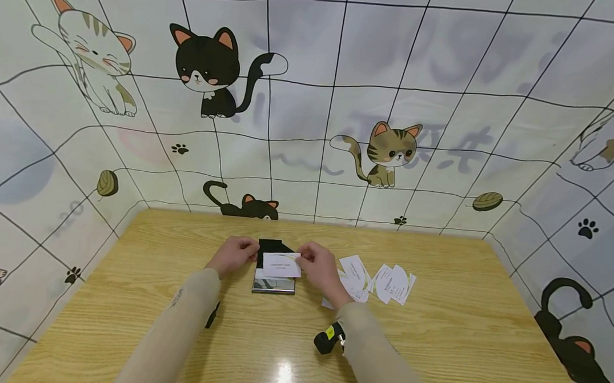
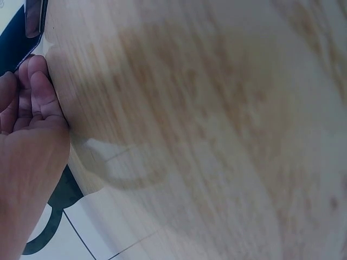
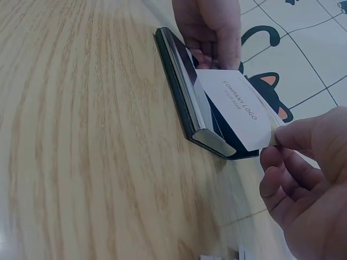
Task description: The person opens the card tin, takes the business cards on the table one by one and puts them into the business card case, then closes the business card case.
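Observation:
A business card case (image 1: 273, 286) with a shiny metal body lies opened on the table, its black flap (image 1: 270, 246) laid back toward the wall. My left hand (image 1: 234, 254) pinches the flap's left edge between thumb and fingers. A white business card (image 3: 234, 105), printed "COMPANY LOGO", slants over the case. Its right end is pinched by my right hand (image 3: 312, 179), thumb on top and fingers beneath. In the right wrist view the card's far end reaches behind the metal rim, close to the left hand's fingers. The left wrist view shows only the dark flap corner (image 2: 12, 57) at those fingertips.
Several loose business cards (image 1: 398, 284) lie spread on the wooden table (image 1: 460, 329), right of the case; some are partly under the right forearm. A wall covering with printed cats (image 1: 391, 155) rises behind the table. A black wrist device (image 1: 328, 338) hangs at the right cuff.

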`<state>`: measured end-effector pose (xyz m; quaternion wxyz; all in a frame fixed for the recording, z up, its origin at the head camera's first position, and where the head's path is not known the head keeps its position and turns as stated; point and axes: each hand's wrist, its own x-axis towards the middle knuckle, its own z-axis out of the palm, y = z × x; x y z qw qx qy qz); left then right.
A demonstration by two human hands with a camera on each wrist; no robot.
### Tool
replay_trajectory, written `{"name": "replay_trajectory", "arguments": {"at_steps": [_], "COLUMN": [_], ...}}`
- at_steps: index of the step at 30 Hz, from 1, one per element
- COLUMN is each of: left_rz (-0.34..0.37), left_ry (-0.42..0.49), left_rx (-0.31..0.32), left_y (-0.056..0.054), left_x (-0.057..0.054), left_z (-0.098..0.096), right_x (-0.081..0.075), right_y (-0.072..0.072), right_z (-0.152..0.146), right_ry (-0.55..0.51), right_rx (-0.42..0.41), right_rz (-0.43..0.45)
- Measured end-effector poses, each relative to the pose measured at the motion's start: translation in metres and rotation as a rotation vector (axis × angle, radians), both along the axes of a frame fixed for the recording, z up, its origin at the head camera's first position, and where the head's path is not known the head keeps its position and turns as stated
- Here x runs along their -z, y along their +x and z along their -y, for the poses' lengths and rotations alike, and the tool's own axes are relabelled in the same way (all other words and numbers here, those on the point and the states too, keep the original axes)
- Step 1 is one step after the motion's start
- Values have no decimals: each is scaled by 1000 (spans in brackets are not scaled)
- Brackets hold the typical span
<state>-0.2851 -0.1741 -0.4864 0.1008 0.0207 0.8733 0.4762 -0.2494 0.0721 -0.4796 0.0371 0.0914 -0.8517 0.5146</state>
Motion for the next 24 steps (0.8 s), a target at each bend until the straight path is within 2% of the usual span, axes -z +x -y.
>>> {"name": "replay_trajectory", "arguments": {"at_steps": [24], "left_rz": [6], "left_ry": [-42], "left_rx": [-8], "left_y": [-3], "left_x": [1], "left_z": [1], "right_x": [15], "right_y": [-3], "right_z": [17], "right_ry": [69], "right_rx": [22], "right_rz": [-36]}}
